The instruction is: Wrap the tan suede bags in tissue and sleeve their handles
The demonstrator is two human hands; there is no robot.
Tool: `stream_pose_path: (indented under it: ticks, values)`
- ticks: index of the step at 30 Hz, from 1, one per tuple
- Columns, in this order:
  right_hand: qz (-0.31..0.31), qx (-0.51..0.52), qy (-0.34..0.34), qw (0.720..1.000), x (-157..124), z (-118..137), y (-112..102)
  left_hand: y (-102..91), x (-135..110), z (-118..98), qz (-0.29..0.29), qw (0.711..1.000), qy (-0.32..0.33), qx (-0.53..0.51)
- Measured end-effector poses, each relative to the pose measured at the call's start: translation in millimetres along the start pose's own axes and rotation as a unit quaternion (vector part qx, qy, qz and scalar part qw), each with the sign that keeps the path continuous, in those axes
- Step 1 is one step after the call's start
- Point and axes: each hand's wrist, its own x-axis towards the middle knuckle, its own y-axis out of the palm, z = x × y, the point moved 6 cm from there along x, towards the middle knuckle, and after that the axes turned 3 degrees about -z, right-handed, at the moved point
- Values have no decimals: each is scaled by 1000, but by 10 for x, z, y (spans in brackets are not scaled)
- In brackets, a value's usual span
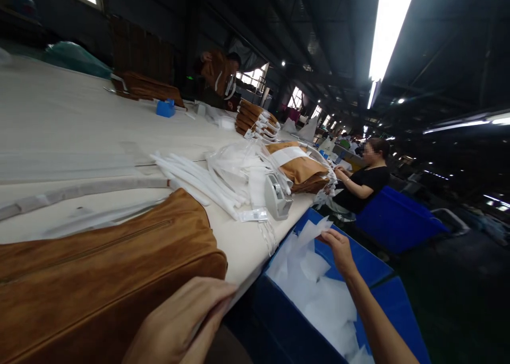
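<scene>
Nearest the camera, a brown leather-look bag [119, 271] lies zipper [131, 240] upward along the near edge of the pale table [91, 125], probably set there to stay within easy reach. In front of its end, the left hand [187, 321] has its fingers together and thumb pressed in; I cannot tell whether it grips anything or touches the bag.

Ahead and to the right of that hand, the right hand [338, 252] pinches a thin white sheet [309, 233] between thumb and fingertips, likely by one edge so that it parts from the loose white sheets [314, 297] below. The blue bin [279, 313] holding those stands just beside the table, seemingly to suit the right arm.

The table edge runs between the hands. Left of the pinched sheet, a tape dispenser [278, 198] sits near that edge, with white tubes [199, 186] beyond it, crowding a low path across. The bin's open top leaves the right hand room upward; its far wall and flap [400, 308] bound it on the right.
</scene>
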Motion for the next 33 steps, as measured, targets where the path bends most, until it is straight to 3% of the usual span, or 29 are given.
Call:
stream_pose_path:
  ticks: [4,8,12,17,20,28,30,33]
  values:
    - [32,-15,-26,999,-221,193,150,478,236,19,49,992,-106,-48]
    - [95,-48,-55,993,-487,380,361,988,439,123,94,964,-210,-130]
    - [191,-114,-181,958,-790,545,677,1359,581,209,127,946,-259,-147]
    - [209,-153,-314,913,-998,621,870,1640,618,320,143,934,-299,-134]
    - [221,-152,-305,914,-1012,564,865,1732,602,402,126,929,-317,-145]
    - [191,-72,-212,956,-956,252,638,1970,558,440,128,916,-329,-190]
    - [152,-57,-177,971,-896,167,537,2030,561,442,121,900,-349,-233]
    - [21,-58,-132,989,-773,87,216,2176,568,500,103,834,-426,-336]
